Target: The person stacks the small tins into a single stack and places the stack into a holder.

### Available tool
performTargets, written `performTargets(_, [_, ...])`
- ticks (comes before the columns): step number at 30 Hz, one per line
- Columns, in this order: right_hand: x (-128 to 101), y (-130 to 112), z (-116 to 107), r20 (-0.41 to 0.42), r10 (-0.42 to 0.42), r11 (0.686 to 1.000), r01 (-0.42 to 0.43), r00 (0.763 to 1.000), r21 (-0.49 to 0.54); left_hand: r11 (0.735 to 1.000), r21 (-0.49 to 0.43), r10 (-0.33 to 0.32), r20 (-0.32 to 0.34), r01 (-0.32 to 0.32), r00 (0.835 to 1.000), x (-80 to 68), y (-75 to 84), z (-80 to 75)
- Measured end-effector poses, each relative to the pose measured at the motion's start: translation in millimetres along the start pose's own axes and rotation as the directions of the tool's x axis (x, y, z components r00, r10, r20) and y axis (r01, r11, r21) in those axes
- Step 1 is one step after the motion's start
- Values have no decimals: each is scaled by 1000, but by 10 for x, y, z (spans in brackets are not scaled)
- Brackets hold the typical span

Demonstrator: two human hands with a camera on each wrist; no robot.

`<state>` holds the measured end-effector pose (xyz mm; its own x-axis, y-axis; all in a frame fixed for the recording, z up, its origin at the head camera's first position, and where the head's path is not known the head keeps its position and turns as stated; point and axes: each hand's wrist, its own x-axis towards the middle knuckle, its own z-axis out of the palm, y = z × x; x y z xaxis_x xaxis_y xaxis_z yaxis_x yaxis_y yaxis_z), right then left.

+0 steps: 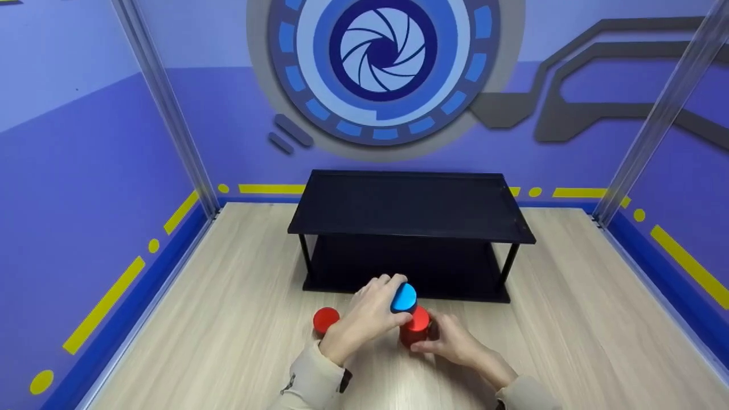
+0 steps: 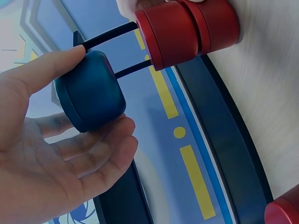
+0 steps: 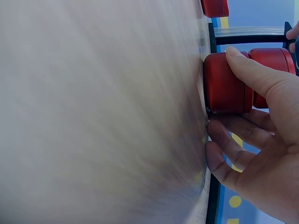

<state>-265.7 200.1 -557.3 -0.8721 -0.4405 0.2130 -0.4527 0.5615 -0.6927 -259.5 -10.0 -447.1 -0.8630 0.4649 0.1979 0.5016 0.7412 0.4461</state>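
**Blur and Cut-Offs**

In the right wrist view the tabletop [image 3: 93, 112] was smeared by blur. A second red can [image 3: 215, 7] was cut off by the top edge. In the head view, the left hand [image 1: 364, 316] hid most of the blue can [image 1: 404, 297].

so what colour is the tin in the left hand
Blue tin, held by the left hand; clearest in the left wrist view.

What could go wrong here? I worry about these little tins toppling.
The left hand pinches the blue tin tilted just above the two stacked red tins; set down off-centre, it may slide off. The right hand steadies only the bottom tin, so a nudge could shift the upper one.
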Motion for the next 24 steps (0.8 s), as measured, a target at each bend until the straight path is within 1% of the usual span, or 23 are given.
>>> performTargets(8, [6,4,0,5,-14,1000,14,1000,18,1000,-8,1,11,-1,1000,28,27,54])
performTargets(15, [-2,6,-14,-12,-58,998,58,998,18,1000,8,12,3,-12,1000,46,59,87])
performTargets(24, [-7,7,-12,-14,-37,999,37,999,17,1000,19,13,18,-14,1000,81,70,133])
